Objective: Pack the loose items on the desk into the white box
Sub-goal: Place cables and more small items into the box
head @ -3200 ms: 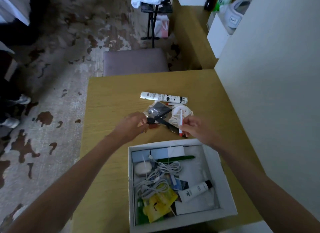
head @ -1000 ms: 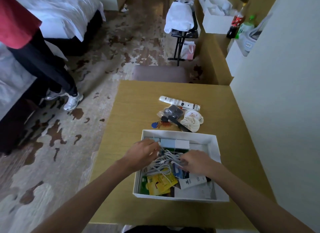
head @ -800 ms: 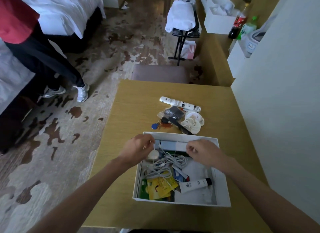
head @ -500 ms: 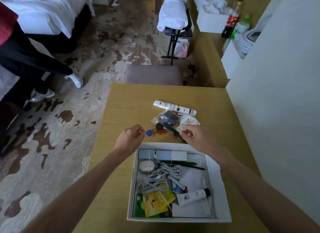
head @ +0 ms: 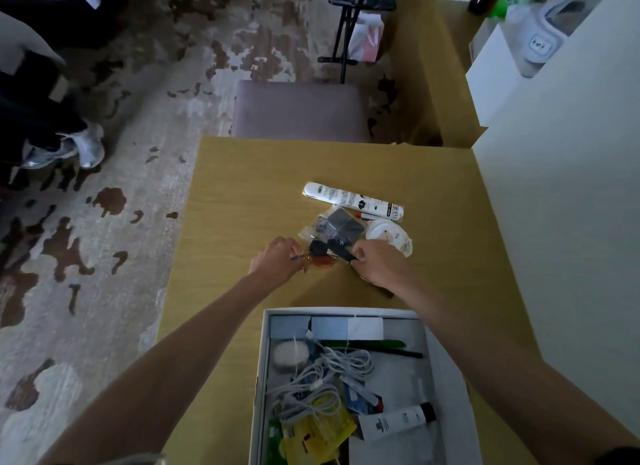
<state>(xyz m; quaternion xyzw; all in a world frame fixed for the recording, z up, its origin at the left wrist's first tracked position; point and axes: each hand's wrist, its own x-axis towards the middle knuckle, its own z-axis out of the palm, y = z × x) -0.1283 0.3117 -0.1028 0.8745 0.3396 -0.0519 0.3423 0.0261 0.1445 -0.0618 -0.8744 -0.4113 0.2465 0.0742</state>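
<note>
Left hand: is reaching over the worktop to the near left edge of the loose pile; its fingers are curling tight and pinching the ring end of the key bunch.
Right hand: is lying just right of the left hand; its fingers are curling round the near part of a black strip, which is running under the palm.
Black strip: is lying across the key bunch. The view is too dark to tell what it is; it may be a strap or a handle.
Key bunch: is resting on the worktop between the two hands, with a black fob and an orange-brown charm showing.
Loose pile: a clear bag holding a dark grey object is lying just beyond the key bunch. A round white item is sitting to its right, touching it. A long white tube is lying flat at the far side.
White box: is standing open on the worktop at the near edge, well apart from the pile.
Box contents: a tangled white cable is lying in the middle. A green pen is lying along the far wall. A yellow packet is lying at the near left, and a small white tube with a black cap at the near right.
Surroundings: a chair is standing at the far edge of the worktop, on a patterned carpet.
</note>
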